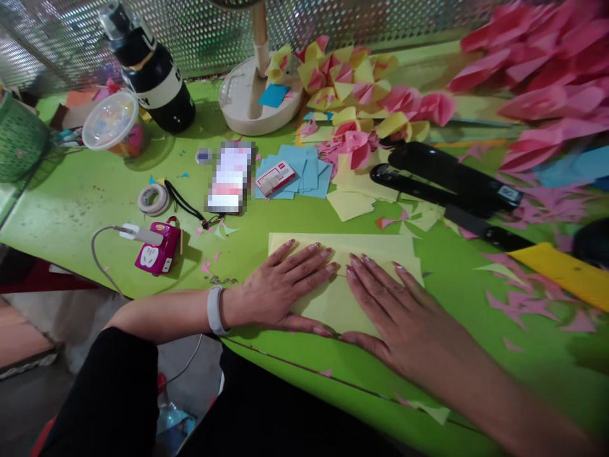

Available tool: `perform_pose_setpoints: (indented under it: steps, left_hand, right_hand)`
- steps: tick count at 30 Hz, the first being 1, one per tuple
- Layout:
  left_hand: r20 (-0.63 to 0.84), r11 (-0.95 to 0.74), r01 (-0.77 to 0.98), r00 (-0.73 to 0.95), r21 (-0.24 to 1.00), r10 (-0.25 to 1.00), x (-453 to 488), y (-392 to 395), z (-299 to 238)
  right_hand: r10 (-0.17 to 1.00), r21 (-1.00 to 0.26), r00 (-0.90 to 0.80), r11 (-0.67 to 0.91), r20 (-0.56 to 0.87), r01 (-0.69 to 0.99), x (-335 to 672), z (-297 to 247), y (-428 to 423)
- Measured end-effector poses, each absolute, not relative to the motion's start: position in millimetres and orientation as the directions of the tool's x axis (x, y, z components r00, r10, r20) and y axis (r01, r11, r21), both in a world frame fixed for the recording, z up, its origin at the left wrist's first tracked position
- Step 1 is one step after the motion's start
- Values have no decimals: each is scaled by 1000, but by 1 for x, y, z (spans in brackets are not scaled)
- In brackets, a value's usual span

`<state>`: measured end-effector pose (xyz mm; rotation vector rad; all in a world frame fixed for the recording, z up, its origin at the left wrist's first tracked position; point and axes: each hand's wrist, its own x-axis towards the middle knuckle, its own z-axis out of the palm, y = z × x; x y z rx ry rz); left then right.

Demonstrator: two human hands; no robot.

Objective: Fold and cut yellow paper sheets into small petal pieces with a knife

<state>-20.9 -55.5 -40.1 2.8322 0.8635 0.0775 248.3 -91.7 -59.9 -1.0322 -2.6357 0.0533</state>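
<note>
A pale yellow sheet of paper (328, 303) lies on the green table in front of me, with a crease or layered edge across its upper part. My left hand (288, 285) rests flat on its left side, fingers stretched out and a grey band on the wrist. Flat on the right side of the same sheet lies my right hand (390, 304), its fingers extended too. Both thumbs come close together near the paper's lower edge. Neither hand grips anything. Part of the sheet is hidden under the palms.
Beyond the paper are a black stapler (451, 174), a yellow-handled knife (561, 270), blue paper squares (311, 168), a staple box (276, 179) and a phone (231, 178). Folded paper flowers (547, 82) pile up at right. A purple plug adapter (159, 247), tape roll (153, 198) and bottle (159, 82) stand left.
</note>
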Motion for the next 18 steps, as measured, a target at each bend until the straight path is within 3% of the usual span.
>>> perform_pose_setpoints:
  steps: [4,12,18]
  left_hand:
    - [7,-814,550,828,185,561,-21,-54,-38]
    - [78,-831,526,835,182,545,-21,-46,-38]
    - [95,-838,521,837,165,539,-21,-44,-36]
  right_hand:
    - [691,-162,-680,721,245,674,247,-57,-91]
    - [707,-71,-691,705,148,706,247,-48,-84]
    - [722,-121,-677,692,145,712,246,-48,-83]
